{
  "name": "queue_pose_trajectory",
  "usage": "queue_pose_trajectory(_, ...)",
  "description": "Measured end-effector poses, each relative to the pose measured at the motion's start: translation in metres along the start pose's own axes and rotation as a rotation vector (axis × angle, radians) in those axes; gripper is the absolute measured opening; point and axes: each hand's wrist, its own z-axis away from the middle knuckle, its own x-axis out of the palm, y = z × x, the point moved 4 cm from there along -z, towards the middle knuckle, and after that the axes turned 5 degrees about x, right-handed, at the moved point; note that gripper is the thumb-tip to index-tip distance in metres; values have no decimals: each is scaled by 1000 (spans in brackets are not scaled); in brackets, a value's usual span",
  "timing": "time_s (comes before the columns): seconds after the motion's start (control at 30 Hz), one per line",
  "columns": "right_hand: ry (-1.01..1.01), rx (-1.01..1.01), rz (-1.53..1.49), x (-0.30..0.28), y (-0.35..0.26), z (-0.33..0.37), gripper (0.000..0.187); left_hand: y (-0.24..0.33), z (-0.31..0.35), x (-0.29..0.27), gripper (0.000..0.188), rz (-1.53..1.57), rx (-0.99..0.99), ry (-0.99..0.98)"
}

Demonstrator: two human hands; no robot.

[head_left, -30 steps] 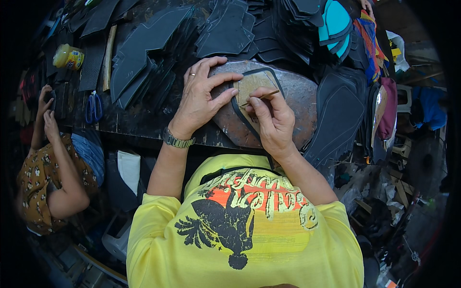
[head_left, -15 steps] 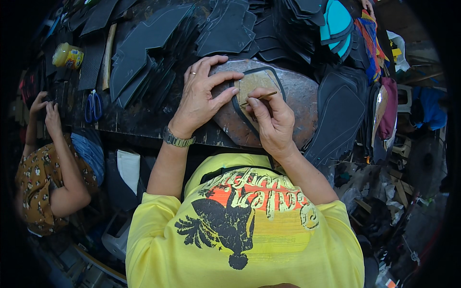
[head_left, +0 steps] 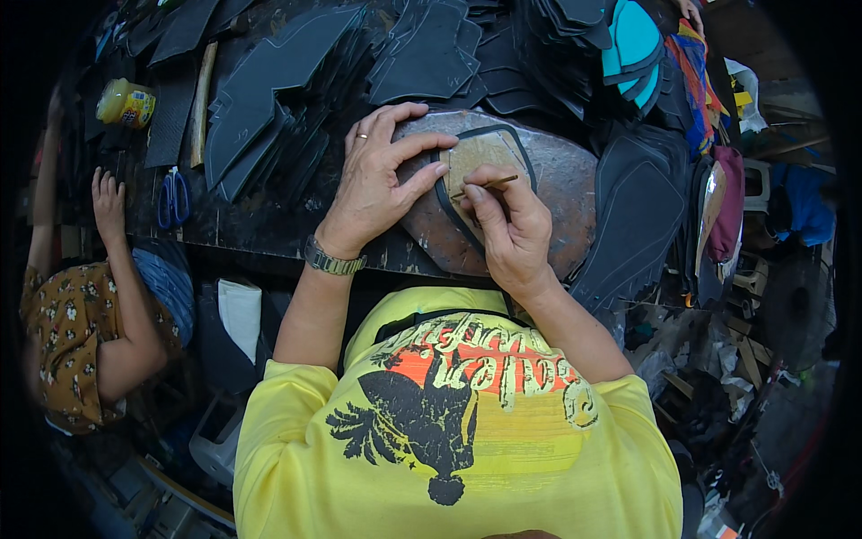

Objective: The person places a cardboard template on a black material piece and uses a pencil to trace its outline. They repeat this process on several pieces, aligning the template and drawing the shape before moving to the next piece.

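Black sheets [head_left: 278, 72] are heaped on the counter [head_left: 260, 220] beyond the spread left hand [head_left: 377, 180], rested against a tan board [head_left: 476, 153]; over that board, a stick [head_left: 505, 181] is pinched in the right hand [head_left: 512, 216].

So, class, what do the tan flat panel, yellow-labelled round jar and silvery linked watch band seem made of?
Panel: probably cardboard or similar board, matt; its face is dull and brownish. Jar: glass or clear plastic, glossy; its body looks translucent. Watch band: likely metal, given its shiny links.
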Motion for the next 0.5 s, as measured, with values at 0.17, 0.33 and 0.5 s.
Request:
queue_pose_trajectory(0.17,54,91,-192,-2,2,5,16,0,0,0,33,1,-5,-6)
queue_pose_trajectory(0.33,71,89,-247,-2,2,4,15,0,0,0,33,8,-2,-2)
queue_pose_trajectory(0.5,105,108,-223,1,3,3,11,0,0,0,32,4,-5,-7)
